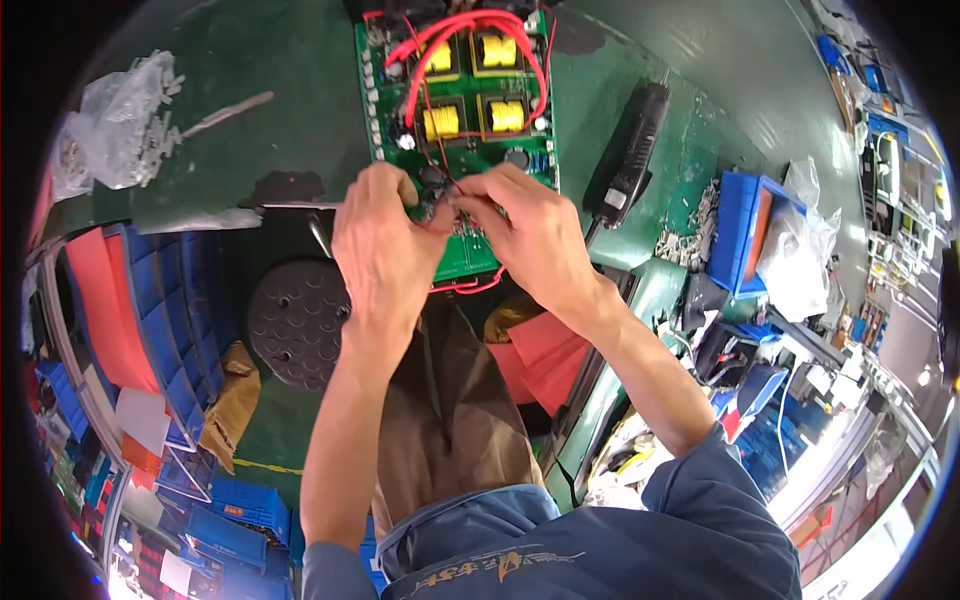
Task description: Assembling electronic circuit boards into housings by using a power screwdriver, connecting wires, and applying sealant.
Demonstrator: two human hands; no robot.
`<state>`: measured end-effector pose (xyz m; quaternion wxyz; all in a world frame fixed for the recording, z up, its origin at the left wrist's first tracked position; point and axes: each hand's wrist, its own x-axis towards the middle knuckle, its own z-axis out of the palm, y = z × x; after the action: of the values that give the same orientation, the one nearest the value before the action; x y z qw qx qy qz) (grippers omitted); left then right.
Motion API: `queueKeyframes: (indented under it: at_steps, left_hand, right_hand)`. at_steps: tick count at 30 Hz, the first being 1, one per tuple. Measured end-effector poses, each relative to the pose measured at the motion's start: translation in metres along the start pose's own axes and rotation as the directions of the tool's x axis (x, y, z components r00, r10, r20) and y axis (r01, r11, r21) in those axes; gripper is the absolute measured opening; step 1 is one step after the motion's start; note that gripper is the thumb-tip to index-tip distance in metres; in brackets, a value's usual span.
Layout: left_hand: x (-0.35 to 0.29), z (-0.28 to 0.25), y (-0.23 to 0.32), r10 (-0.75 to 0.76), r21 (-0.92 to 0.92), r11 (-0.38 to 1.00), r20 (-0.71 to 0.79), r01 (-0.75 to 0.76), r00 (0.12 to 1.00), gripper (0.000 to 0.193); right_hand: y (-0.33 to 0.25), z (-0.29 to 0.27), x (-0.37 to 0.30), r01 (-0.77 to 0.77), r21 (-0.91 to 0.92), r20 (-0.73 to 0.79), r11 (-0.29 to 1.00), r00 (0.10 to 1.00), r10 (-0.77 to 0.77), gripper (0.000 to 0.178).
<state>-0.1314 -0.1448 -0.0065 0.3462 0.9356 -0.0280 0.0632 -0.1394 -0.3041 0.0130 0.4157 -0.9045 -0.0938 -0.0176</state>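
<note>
A green workbench [290, 75] is spread out beyond both hands, its top worn dark in patches. In the head view, the only one given, one green circuit board [468, 148] is set straight ahead of the hands, its near part beneath the fingers — placed there, it seems, so that both hands can reach it.

By the right hand [530, 228], a thin wire [430, 112] appears to be pinched between thumb and forefinger. The left hand [382, 238] is held curled, its thumb brought close to the right fingertips, probably to steady the same spot; whether anything is gripped by it cannot be told.

Four yellow coils [441, 123] are counted ahead of the hands, in two rows of two. Thick red cables [532, 42] are looped over them, perhaps to be kept out of the way; their number cannot be made out.

To the right of the right hand, one black tool [634, 150] is laid within easy reach, and one blue bin [733, 230] is seen farther right, beside scattered small parts [688, 238] too many to count. Left of the left hand, one clear bag [130, 115] — filled with pale pieces — is left well apart.
</note>
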Motion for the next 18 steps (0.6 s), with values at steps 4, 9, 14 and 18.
queueKeyframes:
  at_steps: [4, 9, 14, 18]
  left_hand:
    - [0.004, 0.009, -0.003, -0.018, -0.085, 0.996, 0.058, 0.023, 0.998, 0.034]
    - [0.003, 0.009, -0.014, 0.031, -0.131, 0.991, 0.027, -0.027, 0.999, 0.025]
    - [-0.01, -0.012, -0.022, 0.125, -0.295, 0.952, 0.141, -0.079, 0.982, 0.017]
    - [-0.028, -0.021, -0.041, 0.261, -0.368, 0.913, 0.188, -0.179, 0.947, 0.017]
  right_hand:
    - [0.01, 0.011, 0.0, -0.033, -0.09, -0.063, 0.995, 0.998, 0.027, 0.015]
    - [-0.012, -0.006, -0.012, -0.379, 0.624, 0.114, 0.684, 0.909, 0.4, 0.014]
    - [-0.009, -0.065, -0.03, -0.157, 0.985, 0.119, 0.078, 0.926, 0.359, 0.016]
    - [0.0, -0.041, -0.02, -0.306, 0.652, -0.023, 0.694, 0.906, 0.422, 0.008]
